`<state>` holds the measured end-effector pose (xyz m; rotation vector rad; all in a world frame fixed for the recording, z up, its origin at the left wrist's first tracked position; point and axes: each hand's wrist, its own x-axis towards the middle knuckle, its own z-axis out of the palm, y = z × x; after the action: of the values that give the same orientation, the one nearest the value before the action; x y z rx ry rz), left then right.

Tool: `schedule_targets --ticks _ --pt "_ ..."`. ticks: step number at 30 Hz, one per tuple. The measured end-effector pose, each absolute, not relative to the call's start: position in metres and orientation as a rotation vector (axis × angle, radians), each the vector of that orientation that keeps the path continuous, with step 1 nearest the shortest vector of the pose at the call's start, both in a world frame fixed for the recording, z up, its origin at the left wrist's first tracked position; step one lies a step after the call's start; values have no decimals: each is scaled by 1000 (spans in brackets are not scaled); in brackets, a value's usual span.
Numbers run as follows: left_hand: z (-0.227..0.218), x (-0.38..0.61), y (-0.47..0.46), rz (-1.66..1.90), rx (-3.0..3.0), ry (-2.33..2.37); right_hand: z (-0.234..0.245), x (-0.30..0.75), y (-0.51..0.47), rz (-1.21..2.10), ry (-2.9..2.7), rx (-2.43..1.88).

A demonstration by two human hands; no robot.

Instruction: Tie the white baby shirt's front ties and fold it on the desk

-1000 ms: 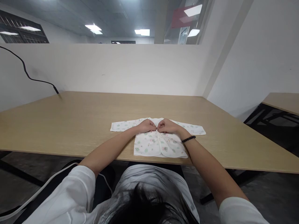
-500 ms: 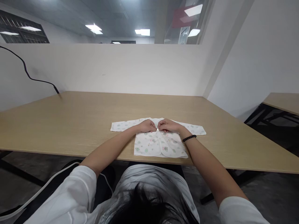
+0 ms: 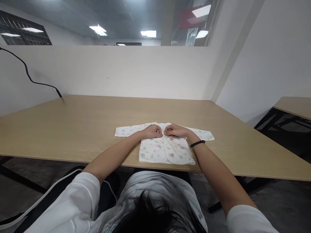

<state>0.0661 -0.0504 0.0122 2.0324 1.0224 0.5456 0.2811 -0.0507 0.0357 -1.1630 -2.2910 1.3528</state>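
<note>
A small white baby shirt (image 3: 155,152) with a pastel print lies flat near the table's front edge, its two sleeves spread left and right. My left hand (image 3: 153,131) is closed on the cloth at the upper middle of its front. Facing it, my right hand (image 3: 175,130) pinches the cloth just to the right, fingertips close to those of the left. Below the hands the front opening runs down to rounded hem corners, with creases fanning from the pinched spot. What exactly lies between the fingertips is too small to make out.
The shirt rests on a wide wooden table (image 3: 109,113). A black cable (image 3: 41,83) comes down the wall to the table's back left. Behind stands a white wall (image 3: 136,71) with a window above. Another table (image 3: 295,105) is at the right.
My hands stay at the same spot on the shirt, with only slight finger movement. The shirt lies practically as before.
</note>
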Motion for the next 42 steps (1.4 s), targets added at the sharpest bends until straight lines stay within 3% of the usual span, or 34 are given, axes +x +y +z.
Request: schedule_targets --ticks 31,42 --pt "12 65 -48 573 2078 1090 25 278 -46 1248 -2303 -1220" --pt "9 63 -50 719 2105 945 34 280 -51 1377 -2358 -1081"
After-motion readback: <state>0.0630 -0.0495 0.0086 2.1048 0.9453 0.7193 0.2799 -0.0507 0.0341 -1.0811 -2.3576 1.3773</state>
